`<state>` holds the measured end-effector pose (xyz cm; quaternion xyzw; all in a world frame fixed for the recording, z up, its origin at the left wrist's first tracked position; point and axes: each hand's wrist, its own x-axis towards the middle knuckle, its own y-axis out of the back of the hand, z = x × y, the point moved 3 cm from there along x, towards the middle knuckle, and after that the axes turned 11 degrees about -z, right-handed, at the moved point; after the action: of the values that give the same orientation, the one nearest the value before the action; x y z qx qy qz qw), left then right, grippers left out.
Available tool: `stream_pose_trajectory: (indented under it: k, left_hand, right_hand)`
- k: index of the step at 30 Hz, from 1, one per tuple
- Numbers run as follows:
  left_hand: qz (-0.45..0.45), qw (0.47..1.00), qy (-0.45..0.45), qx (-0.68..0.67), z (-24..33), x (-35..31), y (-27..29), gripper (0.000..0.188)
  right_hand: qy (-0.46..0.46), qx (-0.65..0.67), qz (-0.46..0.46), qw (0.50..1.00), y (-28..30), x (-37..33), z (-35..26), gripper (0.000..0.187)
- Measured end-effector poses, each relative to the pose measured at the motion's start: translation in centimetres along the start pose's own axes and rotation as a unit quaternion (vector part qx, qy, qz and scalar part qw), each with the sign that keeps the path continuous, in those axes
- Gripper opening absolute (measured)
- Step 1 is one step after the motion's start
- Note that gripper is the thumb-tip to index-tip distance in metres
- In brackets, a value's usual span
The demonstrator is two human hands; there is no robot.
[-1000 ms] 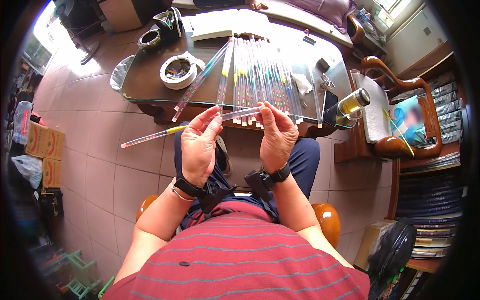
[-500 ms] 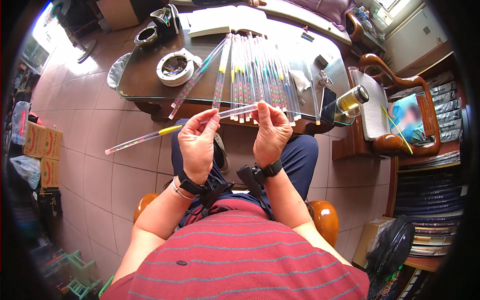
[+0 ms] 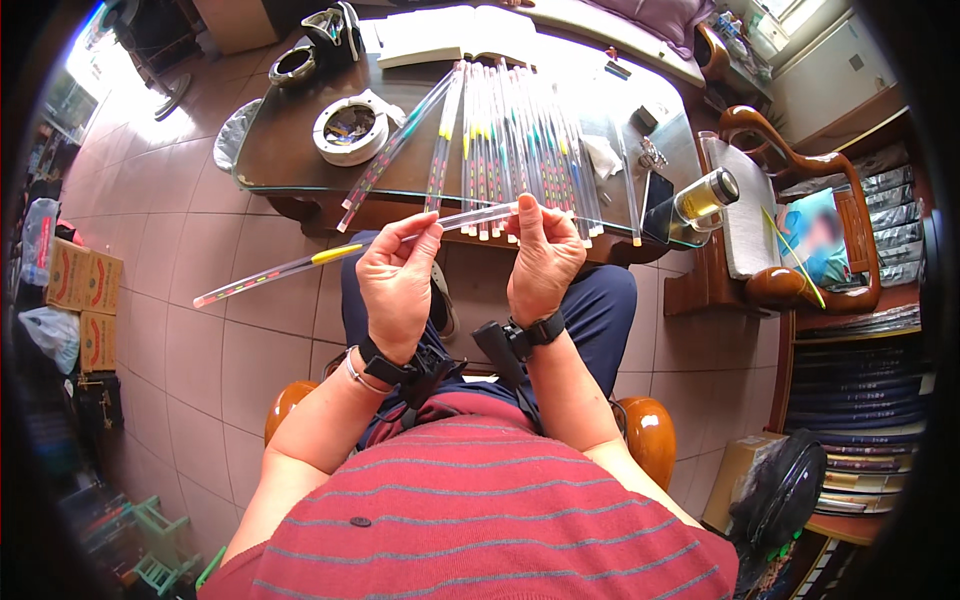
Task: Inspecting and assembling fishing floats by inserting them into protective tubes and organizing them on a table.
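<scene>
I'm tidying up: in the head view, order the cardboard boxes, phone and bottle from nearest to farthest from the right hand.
1. Phone, right of the right hand
2. Bottle, just beyond it, farther right
3. Cardboard boxes, far left

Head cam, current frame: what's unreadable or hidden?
All in the head view:
- The tube: right tip, covered by the right hand; a short stretch, covered by the left hand.
- The open book: page text, too small and washed out by glare.
- The blue picture: one patch blurred.
</scene>
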<state>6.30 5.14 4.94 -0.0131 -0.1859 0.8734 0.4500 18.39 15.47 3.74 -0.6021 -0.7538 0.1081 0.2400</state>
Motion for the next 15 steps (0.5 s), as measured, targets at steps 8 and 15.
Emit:
stream_pose_trajectory:
  k: [8,15]
  left_hand:
    - [0.006,0.998,-0.035,0.056,0.8,0.3,0.5,0.016]
    - [-0.006,0.998,-0.030,0.052,1.4,0.5,0.8,0.016]
  right_hand:
    - [-0.019,-0.024,-0.059,0.998,-0.6,-0.5,-0.8,0.012]
    - [-0.049,-0.026,-0.159,0.986,0.3,0.1,-1.0,0.014]
